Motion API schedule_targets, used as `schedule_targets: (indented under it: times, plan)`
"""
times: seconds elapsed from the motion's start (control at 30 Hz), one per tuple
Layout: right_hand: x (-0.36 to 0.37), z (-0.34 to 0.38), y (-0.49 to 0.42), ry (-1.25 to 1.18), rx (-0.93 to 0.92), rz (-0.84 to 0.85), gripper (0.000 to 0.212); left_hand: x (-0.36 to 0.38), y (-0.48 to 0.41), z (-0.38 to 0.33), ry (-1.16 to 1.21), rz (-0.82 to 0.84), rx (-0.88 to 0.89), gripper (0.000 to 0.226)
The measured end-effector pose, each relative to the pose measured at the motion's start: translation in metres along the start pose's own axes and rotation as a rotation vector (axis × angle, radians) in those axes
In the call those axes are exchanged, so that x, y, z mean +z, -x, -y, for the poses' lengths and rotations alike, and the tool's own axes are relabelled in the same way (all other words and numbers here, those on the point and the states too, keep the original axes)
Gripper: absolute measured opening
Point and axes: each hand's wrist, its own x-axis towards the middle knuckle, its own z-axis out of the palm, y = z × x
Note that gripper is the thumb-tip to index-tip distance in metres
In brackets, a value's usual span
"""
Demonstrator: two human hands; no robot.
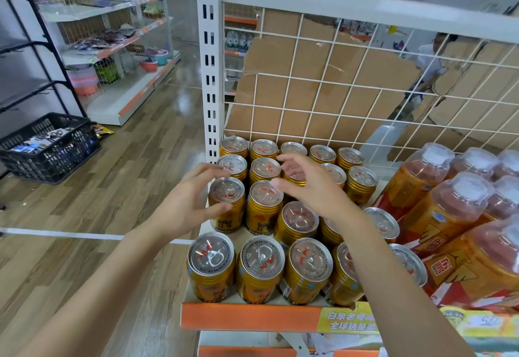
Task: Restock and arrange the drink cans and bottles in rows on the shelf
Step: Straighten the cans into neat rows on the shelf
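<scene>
Cans (pixel 264 261): they are standing in rows on the left part of your shelf (pixel 250 318).
Bottles (pixel 449 210): they are standing just right of the cans.
Cardboard (pixel 323 76): it is sitting behind the wire grid (pixel 313 112) backing the shelf.
Crate (pixel 47 146): it is sitting on the floor (pixel 126 188), well left of you.

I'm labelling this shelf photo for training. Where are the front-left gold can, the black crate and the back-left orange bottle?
front-left gold can (pixel 211 255): head view, centre of its silver lid.
black crate (pixel 52 166): head view, its near side wall.
back-left orange bottle (pixel 436 157): head view, its white cap.
</scene>
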Motion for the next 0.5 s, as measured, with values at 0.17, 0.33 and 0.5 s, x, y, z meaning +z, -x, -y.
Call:
schedule_targets:
  times: [0.17,0.33,0.5]
  plan:
    - [-0.041,-0.009,0.036,0.128,0.019,-0.132,0.039,0.007,-0.015,-0.047,-0.059,0.072,0.137,0.04]
    - [-0.049,-0.033,0.08,0.276,0.073,-0.064,0.042,0.038,-0.027,-0.074,-0.129,0.273,0.231,0.042]
    - [-0.043,-0.045,0.091,0.317,0.059,-0.006,0.047,0.061,-0.034,-0.076,-0.299,0.394,0.283,0.048]
